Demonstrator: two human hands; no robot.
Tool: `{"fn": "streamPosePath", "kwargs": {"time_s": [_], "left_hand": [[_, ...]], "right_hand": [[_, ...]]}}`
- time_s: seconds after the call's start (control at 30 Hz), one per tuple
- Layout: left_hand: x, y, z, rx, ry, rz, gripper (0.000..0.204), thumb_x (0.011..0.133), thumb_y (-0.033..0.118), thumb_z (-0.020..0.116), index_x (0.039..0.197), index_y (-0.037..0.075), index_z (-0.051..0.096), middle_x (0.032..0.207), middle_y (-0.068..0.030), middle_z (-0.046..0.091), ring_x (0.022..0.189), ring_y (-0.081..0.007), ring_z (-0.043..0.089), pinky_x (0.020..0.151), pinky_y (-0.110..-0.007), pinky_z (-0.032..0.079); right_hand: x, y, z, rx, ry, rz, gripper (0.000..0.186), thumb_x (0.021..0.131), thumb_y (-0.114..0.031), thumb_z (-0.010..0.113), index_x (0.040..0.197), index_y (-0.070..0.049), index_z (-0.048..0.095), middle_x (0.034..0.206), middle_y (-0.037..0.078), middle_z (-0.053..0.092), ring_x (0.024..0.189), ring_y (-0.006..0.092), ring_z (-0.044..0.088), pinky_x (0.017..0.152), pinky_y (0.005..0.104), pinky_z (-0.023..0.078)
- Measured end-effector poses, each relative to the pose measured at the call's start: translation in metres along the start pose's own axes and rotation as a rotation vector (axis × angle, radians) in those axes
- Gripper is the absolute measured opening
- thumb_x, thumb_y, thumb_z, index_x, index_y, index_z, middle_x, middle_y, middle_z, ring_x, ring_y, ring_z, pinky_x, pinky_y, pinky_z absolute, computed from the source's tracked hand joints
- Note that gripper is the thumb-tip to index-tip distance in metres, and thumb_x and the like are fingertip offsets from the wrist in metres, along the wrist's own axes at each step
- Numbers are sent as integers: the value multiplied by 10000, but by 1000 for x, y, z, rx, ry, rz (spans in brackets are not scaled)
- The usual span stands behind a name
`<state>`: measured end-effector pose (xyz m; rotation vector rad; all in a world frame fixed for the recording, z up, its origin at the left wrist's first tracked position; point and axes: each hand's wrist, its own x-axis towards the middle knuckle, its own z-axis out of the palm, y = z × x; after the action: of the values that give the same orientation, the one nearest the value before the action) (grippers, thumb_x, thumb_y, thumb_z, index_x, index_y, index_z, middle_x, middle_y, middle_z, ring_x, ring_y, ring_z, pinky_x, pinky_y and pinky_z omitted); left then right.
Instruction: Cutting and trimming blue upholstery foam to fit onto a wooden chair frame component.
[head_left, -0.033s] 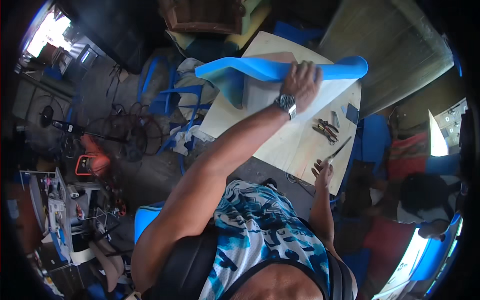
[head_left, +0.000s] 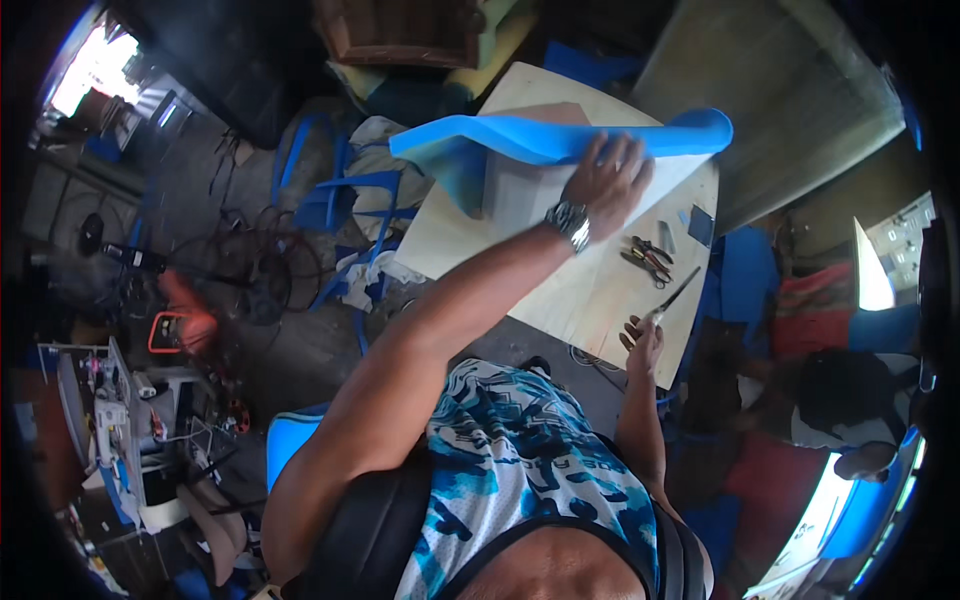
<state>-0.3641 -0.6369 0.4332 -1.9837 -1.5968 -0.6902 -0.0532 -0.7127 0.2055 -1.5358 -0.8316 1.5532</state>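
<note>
Fingers of your left hand [head_left: 606, 185] in the head view point away from you, slightly apart and blurred, at the near edge of the blue sheet [head_left: 530, 142]; you cannot tell from this whether they pinch it or only lie against it. Your right hand [head_left: 645, 340] has its fingers curled around a slim pointed tool [head_left: 681, 292] at the near right of the desk [head_left: 570, 285], the tip aimed far and right. The blue sheet stretches across the far part of the desk, its left end jutting past the edge and its right end curled into a loose roll, with a white surface [head_left: 675, 180] on its near side, perhaps its other face. Pliers [head_left: 648, 262] lie between the sheet and your right hand, near a dark flat piece [head_left: 702, 227]. Judging by its waves and curl, expect the sheet to be light, thin and springy, likely smooth and easy to crease; hold it by the edge with a flat, broad grip, or around the rolled end. Compared with the earlier frame, your left hand sits slightly nearer and to the right, covering less of the blue, while your right hand and tool look much the same.
</note>
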Motion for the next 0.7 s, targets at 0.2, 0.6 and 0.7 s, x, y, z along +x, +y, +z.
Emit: {"fn": "streamPosePath", "kwargs": {"time_s": [0.2,0.6,0.7], "left_hand": [[-136,63,-31,-735,-685,252,183,919,343,655,889,171,709,840,-47,699,762,-256,677,671,-421,532],[51,-110,-145,-506,26,-206,381,1065,352,500,1246,66,675,1013,-109,754,873,-184,710,741,-343,541],[57,-98,-104,-544,-327,-387,516,1013,502,543,1339,111,633,1079,-163,735,941,-288,710,836,-376,546]], "right_hand": [[-26,25,-53,61,118,93,286,1020,-354,585,1143,-96,584,986,78,673,794,189,649,660,360,575],[23,38,-59,497,-17,267,279,1008,-150,592,1285,-148,556,1193,54,664,982,260,677,765,433,565],[44,1,-26,547,-198,147,292,1008,-115,578,1297,-143,546,1274,77,642,1062,255,677,809,427,576]]}}
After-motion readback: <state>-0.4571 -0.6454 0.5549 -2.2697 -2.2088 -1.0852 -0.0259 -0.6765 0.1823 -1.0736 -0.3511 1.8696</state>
